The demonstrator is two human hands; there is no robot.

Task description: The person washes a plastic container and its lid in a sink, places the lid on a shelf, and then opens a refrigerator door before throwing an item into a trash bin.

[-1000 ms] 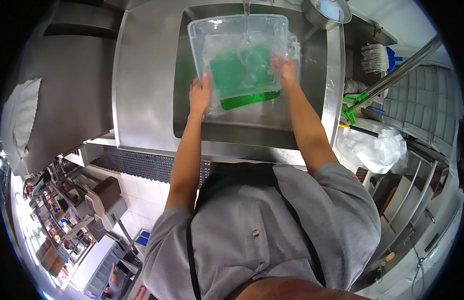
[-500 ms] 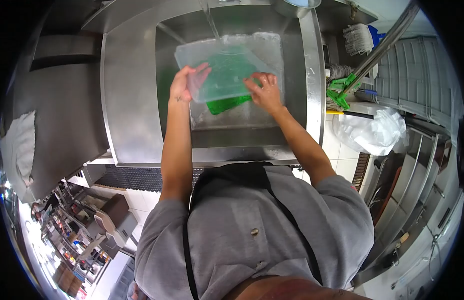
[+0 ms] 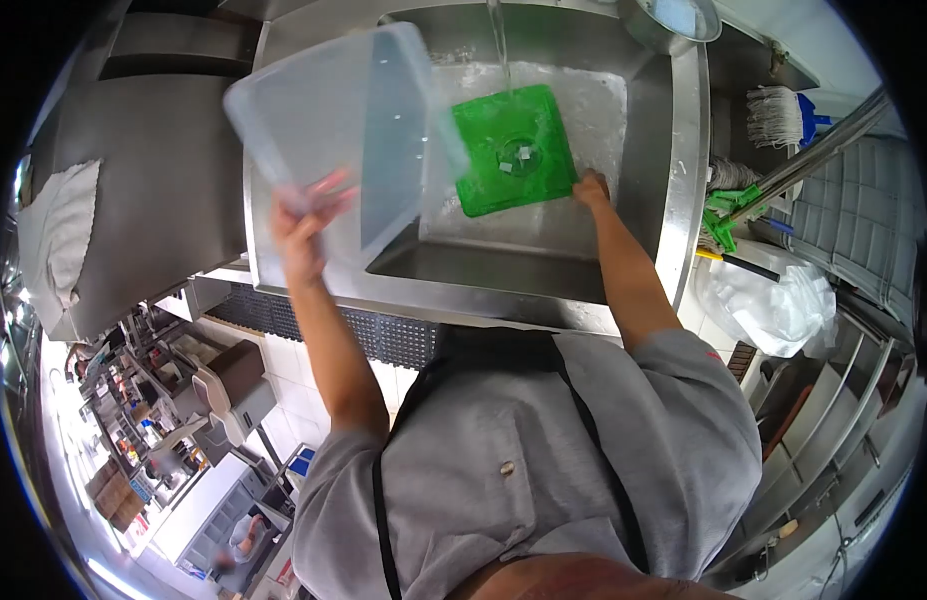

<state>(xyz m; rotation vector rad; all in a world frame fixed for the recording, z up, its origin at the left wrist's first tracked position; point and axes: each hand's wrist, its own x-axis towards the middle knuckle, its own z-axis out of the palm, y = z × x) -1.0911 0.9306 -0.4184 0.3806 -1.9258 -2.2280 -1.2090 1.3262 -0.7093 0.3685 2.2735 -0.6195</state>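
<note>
My left hand (image 3: pixel 308 225) grips the near edge of a translucent plastic container (image 3: pixel 328 110), tilted and blurred by motion over the sink's left side. My right hand (image 3: pixel 591 187) is closed at the near right corner of a square green plastic lid (image 3: pixel 538 120); its fingertips are partly hidden. That lid lies in the steel sink (image 3: pixel 483 258), with a round recess and small white patches in its middle. A stream of water (image 3: pixel 499 45) falls at the lid's far edge.
A round metal bowl (image 3: pixel 673 25) stands at the sink's far right corner. Mop handles (image 3: pixel 833 125) and a white plastic bag (image 3: pixel 758 300) are to the right. A cloth (image 3: pixel 61 230) hangs over the steel counter at left. Another person (image 3: pixel 245 540) is at lower left.
My left hand has carried the translucent container left, uncovering the green lid. My right hand has let go of the container and moved to the lid's corner. The camera view has shifted.
</note>
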